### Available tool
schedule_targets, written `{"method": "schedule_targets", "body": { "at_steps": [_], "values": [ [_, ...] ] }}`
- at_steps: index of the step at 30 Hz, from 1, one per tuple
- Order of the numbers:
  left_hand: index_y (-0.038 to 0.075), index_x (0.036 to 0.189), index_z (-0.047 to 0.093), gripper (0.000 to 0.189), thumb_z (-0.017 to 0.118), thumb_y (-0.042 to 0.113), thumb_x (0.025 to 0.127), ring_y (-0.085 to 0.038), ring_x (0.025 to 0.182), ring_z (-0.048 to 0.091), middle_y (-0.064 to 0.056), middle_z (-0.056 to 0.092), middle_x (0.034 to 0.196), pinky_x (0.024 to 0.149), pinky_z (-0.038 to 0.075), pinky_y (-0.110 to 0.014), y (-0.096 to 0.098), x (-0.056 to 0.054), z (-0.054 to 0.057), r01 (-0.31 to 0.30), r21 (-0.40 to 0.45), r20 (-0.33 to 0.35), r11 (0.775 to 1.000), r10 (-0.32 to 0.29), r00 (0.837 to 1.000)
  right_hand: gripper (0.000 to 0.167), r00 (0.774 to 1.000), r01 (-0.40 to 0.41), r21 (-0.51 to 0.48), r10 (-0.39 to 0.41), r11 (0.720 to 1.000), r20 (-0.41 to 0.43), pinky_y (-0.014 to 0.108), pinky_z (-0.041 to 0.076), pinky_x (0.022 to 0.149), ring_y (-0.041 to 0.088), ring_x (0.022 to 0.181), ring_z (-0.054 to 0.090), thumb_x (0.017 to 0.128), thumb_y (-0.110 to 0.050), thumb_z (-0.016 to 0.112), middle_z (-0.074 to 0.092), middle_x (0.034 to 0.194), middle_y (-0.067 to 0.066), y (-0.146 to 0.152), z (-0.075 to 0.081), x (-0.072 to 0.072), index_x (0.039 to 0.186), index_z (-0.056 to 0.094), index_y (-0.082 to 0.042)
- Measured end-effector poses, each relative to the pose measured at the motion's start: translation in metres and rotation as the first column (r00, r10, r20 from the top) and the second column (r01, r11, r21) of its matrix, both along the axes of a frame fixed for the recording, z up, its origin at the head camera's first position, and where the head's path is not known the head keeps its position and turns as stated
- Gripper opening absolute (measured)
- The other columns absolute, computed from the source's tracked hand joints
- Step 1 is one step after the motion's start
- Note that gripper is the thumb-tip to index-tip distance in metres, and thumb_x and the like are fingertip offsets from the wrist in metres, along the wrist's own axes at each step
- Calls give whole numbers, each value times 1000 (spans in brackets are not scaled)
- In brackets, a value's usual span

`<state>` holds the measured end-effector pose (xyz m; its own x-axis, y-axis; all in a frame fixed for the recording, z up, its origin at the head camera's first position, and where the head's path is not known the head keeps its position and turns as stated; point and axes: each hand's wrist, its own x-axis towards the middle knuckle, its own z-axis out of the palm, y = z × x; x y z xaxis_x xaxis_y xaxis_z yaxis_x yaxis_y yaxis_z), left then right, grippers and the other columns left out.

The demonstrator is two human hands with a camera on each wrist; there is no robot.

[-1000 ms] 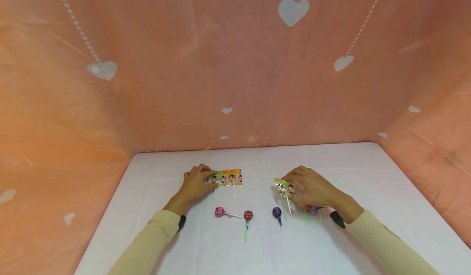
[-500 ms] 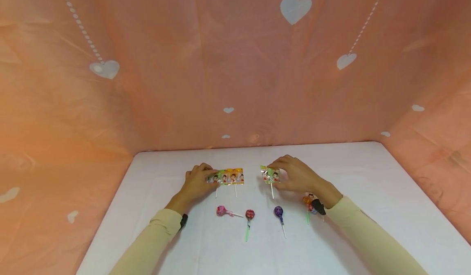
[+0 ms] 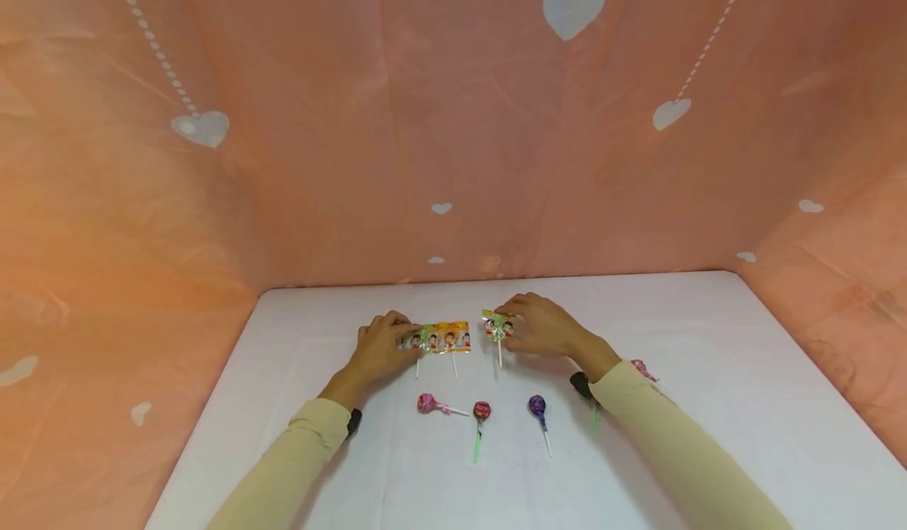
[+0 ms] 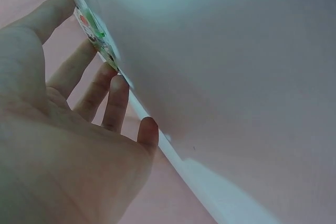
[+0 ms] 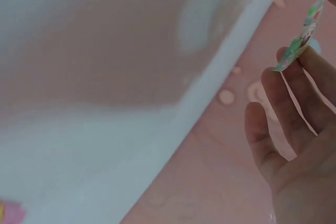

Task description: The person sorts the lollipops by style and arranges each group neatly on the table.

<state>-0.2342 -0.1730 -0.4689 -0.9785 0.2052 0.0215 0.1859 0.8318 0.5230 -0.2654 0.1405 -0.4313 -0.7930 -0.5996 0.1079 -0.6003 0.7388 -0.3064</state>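
In the head view my left hand [image 3: 379, 350] rests at the back of the table, thumb and fingers at the edges of a flat lollipop in a green wrapper [image 3: 418, 339]. Beside it lies a lollipop in an orange wrapper [image 3: 453, 336], its white stick toward me. My right hand [image 3: 546, 327] pinches another green-wrapped lollipop [image 3: 499, 327] between thumb and fingers, close to the right of the orange one, stick pointing down. The right wrist view shows that same lollipop [image 5: 304, 38] at my fingertips. In the left wrist view, wrapper [image 4: 92, 24] shows between thumb and fingers.
Nearer me on the white table [image 3: 411, 483] lie a pink lollipop [image 3: 427, 404], a red one [image 3: 482, 412] with a green stick, and a purple one [image 3: 537, 406]. More lollipops are partly hidden by my right sleeve [image 3: 680, 435], one with a pink wrapper [image 3: 642, 369]. A peach heart-patterned cloth [image 3: 496, 136] stands behind.
My right hand has moved left and back with its green-wrapped lollipop, toward the orange one. The left hand stays in place. My right sleeve now covers more of the lollipops at the right.
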Motion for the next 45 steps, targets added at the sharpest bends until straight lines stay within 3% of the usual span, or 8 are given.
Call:
{"method": "schedule_targets", "body": {
  "at_steps": [7,13,28,33,40,45],
  "values": [
    [17,130,67,49,76,33,85,-30,126,46,-5,56,130,107,28,-52,2,2,-2,-1,8,11,1000,1,1000,55,999,-19,84,15,996,38,46,50,100,27,120,58,78,-35,70,66,127,7,-16,-11,-4,127,67,-10],
    [17,131,66,50,76,33,85,-30,127,45,-5,56,131,107,28,-52,4,3,-2,2,10,23,1000,-2,1000,55,996,5,129,-16,992,87,47,46,107,27,126,54,83,-38,72,60,136,7,-19,-22,-1,132,64,-15],
    [17,130,67,49,77,33,85,-28,126,46,-4,56,130,107,28,-51,5,2,-4,6,5,10,1000,-6,1000,55,996,-18,120,8,993,88,47,41,112,27,133,50,88,-39,71,55,143,7,-15,-26,1,137,60,-16],
    [17,131,66,50,76,35,86,-29,127,45,-4,55,131,108,27,-50,4,1,-3,12,8,22,1000,-12,1000,55,998,-20,106,12,994,70,48,40,113,28,136,48,90,-39,67,54,145,8,-7,-15,4,138,59,-14],
    [16,131,67,49,76,33,85,-30,126,46,-5,56,130,105,28,-50,1,0,0,-2,3,-1,1000,2,1000,49,998,-33,-13,33,999,49,53,39,111,34,134,49,91,-29,69,57,140,11,24,17,11,135,61,-8],
    [16,131,67,49,76,32,85,-30,126,46,-6,56,130,106,28,-51,0,0,1,-4,1,2,1000,4,1000,48,998,2,2,-2,1000,63,56,40,110,37,134,49,92,-26,69,58,139,13,55,25,23,135,60,-8]
  ]
}}
